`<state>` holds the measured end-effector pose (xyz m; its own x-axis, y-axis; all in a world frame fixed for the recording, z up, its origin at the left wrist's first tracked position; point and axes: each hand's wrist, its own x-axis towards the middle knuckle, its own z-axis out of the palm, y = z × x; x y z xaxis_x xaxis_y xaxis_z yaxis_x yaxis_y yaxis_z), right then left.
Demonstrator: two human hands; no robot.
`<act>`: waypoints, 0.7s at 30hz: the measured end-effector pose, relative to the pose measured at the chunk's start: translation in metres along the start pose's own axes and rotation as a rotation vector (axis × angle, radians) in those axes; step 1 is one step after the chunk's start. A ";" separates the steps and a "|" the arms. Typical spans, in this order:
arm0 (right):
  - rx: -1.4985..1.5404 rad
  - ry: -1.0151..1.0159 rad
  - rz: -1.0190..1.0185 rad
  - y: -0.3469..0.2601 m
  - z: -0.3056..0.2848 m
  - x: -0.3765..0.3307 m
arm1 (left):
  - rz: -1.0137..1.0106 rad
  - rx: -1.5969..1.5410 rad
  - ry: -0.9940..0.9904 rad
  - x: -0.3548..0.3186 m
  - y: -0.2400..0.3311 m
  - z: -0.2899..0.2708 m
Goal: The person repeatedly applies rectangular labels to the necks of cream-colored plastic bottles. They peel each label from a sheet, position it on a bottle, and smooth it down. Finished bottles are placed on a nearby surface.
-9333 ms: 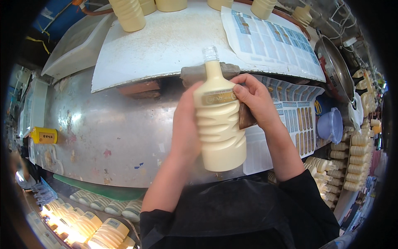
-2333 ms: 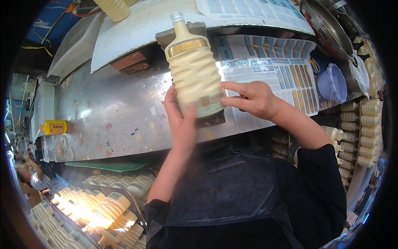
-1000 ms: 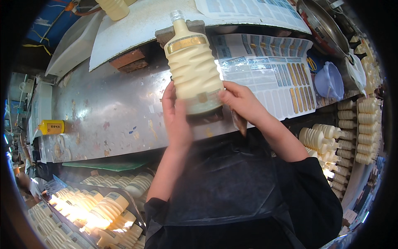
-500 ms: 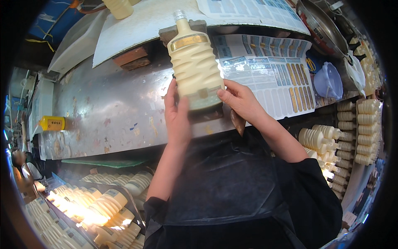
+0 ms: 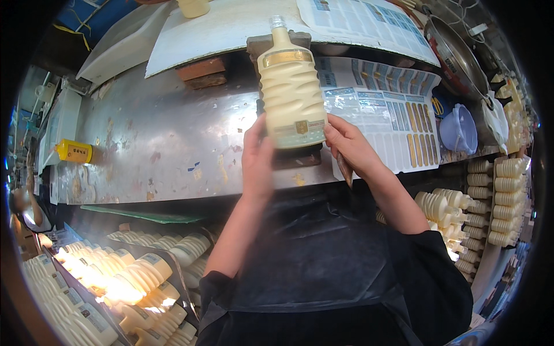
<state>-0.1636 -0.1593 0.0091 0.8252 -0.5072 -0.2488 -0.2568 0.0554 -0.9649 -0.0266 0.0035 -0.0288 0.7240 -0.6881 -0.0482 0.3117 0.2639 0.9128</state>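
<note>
Ribbed cream bottle gripped by both hands

1. Cream ribbed bottle in hand: one, held between left hand and right hand. Two hands total.
2. Second cream bottle on the upper shelf: one, cut off by the frame.
3. Bottles lying in the lower-left bin: dozens, too glared to count exactly.
4. Bottles stacked at right: roughly fifteen to twenty, perhaps more.
5. Label sheets: two seen.
6. Yellow box: one.
7. Lilac bowl: one.
</note>
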 end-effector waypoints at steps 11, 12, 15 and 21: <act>0.152 0.049 0.072 0.010 0.001 0.001 | 0.055 0.137 0.072 -0.002 0.004 0.010; 0.098 0.093 -0.008 0.013 0.009 0.003 | 0.055 0.131 0.075 -0.002 0.004 0.012; 0.108 0.154 -0.177 0.022 0.020 0.009 | 0.049 0.114 0.082 -0.001 0.005 0.018; 0.178 0.059 -0.061 0.009 0.017 0.003 | 0.054 0.078 0.116 -0.001 0.002 0.018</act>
<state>-0.1553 -0.1458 -0.0020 0.8039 -0.5639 -0.1894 -0.1100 0.1721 -0.9789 -0.0377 -0.0075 -0.0199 0.8061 -0.5904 -0.0407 0.2250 0.2422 0.9438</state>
